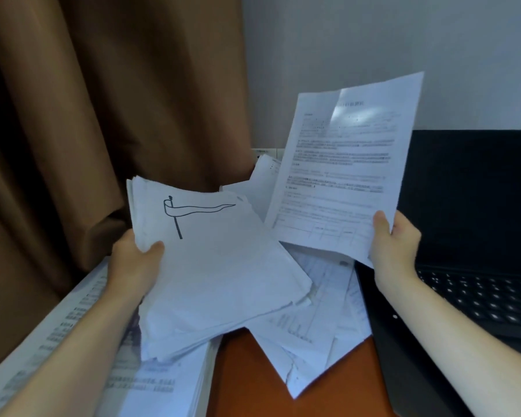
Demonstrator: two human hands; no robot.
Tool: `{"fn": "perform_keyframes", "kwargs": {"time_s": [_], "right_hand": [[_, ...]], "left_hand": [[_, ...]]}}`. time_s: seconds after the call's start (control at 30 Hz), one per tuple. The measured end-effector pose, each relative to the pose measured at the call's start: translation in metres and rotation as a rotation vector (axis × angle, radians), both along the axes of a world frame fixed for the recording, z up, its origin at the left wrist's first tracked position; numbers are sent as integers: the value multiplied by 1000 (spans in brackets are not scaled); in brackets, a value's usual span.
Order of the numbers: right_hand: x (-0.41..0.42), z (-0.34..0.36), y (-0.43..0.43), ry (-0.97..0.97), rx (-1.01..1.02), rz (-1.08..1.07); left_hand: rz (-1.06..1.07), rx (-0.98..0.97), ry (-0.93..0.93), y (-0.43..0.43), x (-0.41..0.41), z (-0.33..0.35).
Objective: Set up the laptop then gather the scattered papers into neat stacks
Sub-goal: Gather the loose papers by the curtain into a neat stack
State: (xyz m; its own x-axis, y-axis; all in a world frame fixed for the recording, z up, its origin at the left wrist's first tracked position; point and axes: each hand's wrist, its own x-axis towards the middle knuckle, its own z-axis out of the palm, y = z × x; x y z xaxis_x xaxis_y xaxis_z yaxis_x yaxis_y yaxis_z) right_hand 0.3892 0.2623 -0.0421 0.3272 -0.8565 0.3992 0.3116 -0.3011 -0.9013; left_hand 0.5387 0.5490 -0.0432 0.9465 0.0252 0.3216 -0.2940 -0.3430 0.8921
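Above the desk (283, 371), my left hand (136, 260) grips a gathered bundle (217, 266) while my right hand (394, 245) pinches one printed sheet (343, 176). Laptop (469, 236) stands open at right; gathering is under way. Next move, I judge: lay the sheet squarely on the bundle.

1. Single view here, worn on the head, facing forward and down onto the surface (253, 371).
2. Very near the papers (217, 266), which fill mid-frame (wide-angle, so edges bow); curtain (103, 100) left, wall (373, 40) ahead, laptop (463, 191) right.
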Motion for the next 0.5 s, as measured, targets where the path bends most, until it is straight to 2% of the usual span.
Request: {"fn": "perform_keyframes", "kwargs": {"time_s": [0.13, 0.27, 0.33, 0.43, 0.5], "right_hand": [[0, 3, -3, -24, 91, 12], [6, -4, 3, 193, 147, 189], [8, -8, 13, 338, 87, 323], [11, -11, 31, 453, -23, 529], [14, -18, 40, 556, -154, 593]], "left_hand": [[-51, 41, 52, -1, -1, -2], [-91, 116, 74, -4, -2, -2], [-101, 165, 70, -5, -2, -3], [-115, 207, 80, -8, -4, -5], [-114, 211, 120, -8, -2, -6]]}}
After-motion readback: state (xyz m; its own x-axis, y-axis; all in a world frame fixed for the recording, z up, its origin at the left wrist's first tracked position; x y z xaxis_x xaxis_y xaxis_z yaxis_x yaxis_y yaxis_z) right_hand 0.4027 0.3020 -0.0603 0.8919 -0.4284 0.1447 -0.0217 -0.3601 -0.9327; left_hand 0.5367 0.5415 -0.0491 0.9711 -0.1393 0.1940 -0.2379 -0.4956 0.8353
